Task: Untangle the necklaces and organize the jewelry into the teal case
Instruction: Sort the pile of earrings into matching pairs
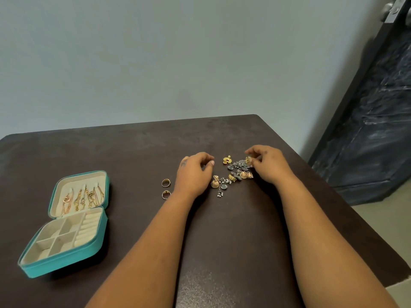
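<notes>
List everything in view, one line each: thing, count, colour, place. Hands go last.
teal case: one, teal outside and cream inside, open, table's left side
necklaces: several, gold, hanging in the case lid
rings: two, gold, on the table left of the left hand
earring pile: one heap, gold and dark silver pieces, between the hands
table: one, dark brown
wall: pale grey-blue, behind the table
door: one, dark, far right
left hand: one, fingers loosely curled, beside the pile
right hand: one, fingers pinching a gold piece
</notes>
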